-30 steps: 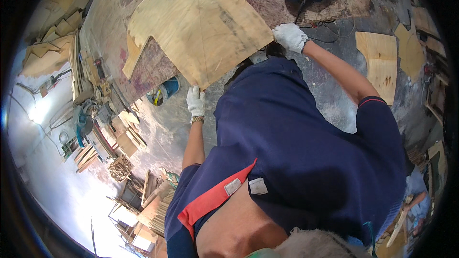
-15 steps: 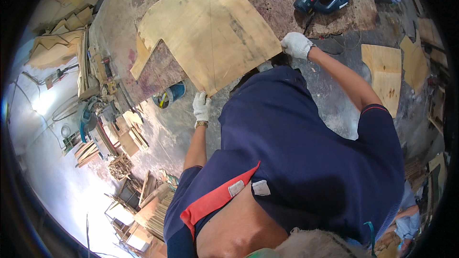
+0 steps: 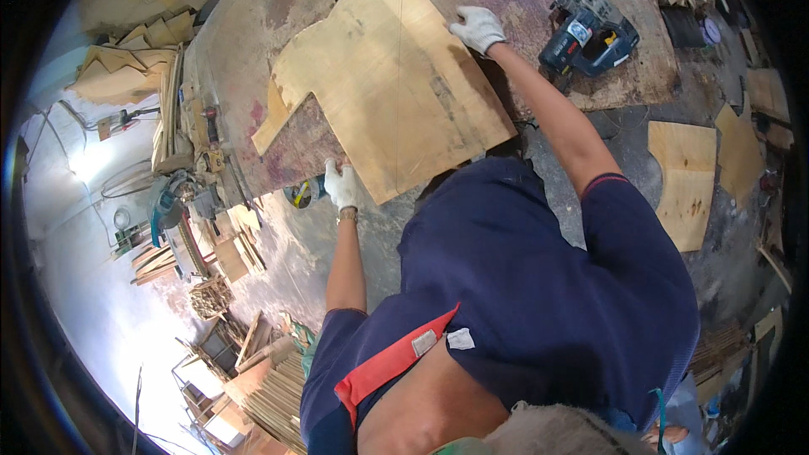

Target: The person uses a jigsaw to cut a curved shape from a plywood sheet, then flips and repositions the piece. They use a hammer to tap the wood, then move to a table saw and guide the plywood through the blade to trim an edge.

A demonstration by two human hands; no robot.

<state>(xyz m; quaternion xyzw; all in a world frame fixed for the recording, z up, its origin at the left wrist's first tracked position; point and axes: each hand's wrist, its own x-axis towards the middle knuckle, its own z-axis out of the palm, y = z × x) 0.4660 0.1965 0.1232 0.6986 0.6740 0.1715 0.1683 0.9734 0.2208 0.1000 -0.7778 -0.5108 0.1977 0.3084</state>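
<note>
A pale plywood sheet (image 3: 396, 93), cut to an irregular outline with a notch at its left side and a thin pencil line across it, lies on the worn worktable. My left hand (image 3: 340, 184), in a white glove, is at the sheet's near left edge, its fingers apart and pointing away from me. At the sheet's far right edge is my right hand (image 3: 478, 29), also gloved in white, its fingers bent against the rim; their undersides are hidden. Farther right on the tabletop rests a dark blue jigsaw (image 3: 588, 38).
The worktable (image 3: 278, 0) has a stained, curved top. Below its left edge stands a small container (image 3: 303, 192), partly hidden. Plywood offcuts (image 3: 681, 185) lie on the floor at right. Stacked boards, wood strips and a teal power saw (image 3: 164, 209) are at left.
My right hand has moved from the sheet's near right corner up along its right edge. My left hand has shifted off the near left corner, farther up the left edge.
</note>
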